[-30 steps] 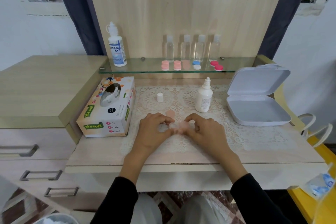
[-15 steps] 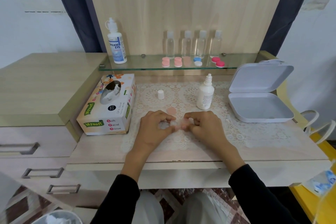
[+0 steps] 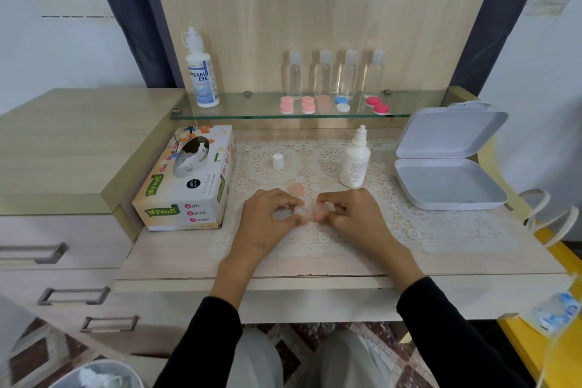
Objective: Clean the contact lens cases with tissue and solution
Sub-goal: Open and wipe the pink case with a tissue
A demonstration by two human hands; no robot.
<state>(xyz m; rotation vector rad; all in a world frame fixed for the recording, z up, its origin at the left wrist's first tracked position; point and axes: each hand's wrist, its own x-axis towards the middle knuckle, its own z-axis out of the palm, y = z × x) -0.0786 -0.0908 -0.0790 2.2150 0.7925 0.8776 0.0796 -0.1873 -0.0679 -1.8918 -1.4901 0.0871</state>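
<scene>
From the head camera, both hands meet over the white lace mat [image 3: 409, 230] at the near middle of the pale wooden desk [image 3: 189, 258]. The left hand [image 3: 267, 220] has its fingers curled, with thumb and forefinger pinching the left end of a small translucent contact lens case [image 3: 307, 213]. A whitish wad shows under those fingers, too blurred to name. The right hand [image 3: 354, 217] is curled as well, its fingertips pinching the case's right, peach-tinted end. The case lies between the two hands, low over the mat; whether it touches the mat I cannot tell.

A round peach cap [image 3: 296, 189] lies on the mat just beyond the case. Farther off to the right, an uncapped white plastic solution bottle [image 3: 355, 164] stands upright, and a small white bottle cap [image 3: 277, 161] stands well to its left. A printed cardboard tissue box [image 3: 189, 186] sits at the left, and an open white plastic box [image 3: 447, 179] at the right. The far glass shelf [image 3: 252, 110] carries bottles and coloured lens cases.
</scene>
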